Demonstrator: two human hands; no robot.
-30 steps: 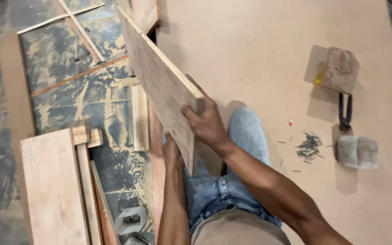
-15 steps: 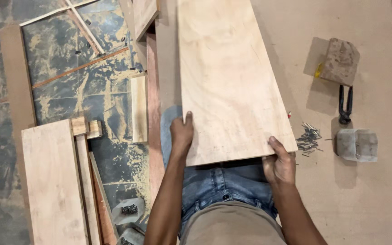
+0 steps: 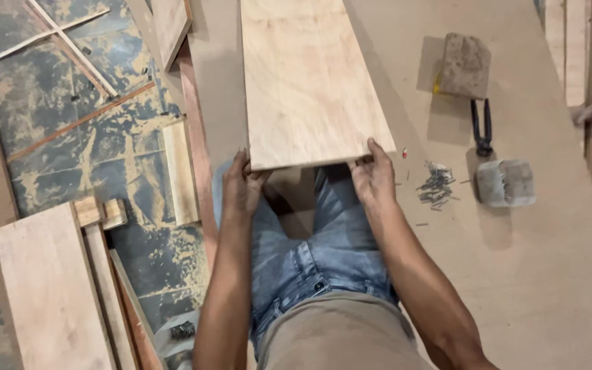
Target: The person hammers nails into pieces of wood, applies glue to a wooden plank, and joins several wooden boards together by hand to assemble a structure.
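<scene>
Two hands now grip the near edge of a plywood panel (image 3: 310,82), lowered flat onto the large board (image 3: 549,274) since a second ago; left hand (image 3: 242,185) and right hand (image 3: 373,179) clamp its corners, above the knees. Nails (image 3: 436,186) lie nearby.

plywood board (image 3: 310,82) turned from on edge to flat, right hand (image 3: 373,179) joined left hand (image 3: 242,186) at its near edge

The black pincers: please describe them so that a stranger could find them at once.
Start at the plywood panel held by both hands and look right across the brown board. The black pincers lie between two grey blocks, beside loose nails; they alone are dark and two-handled.
</scene>
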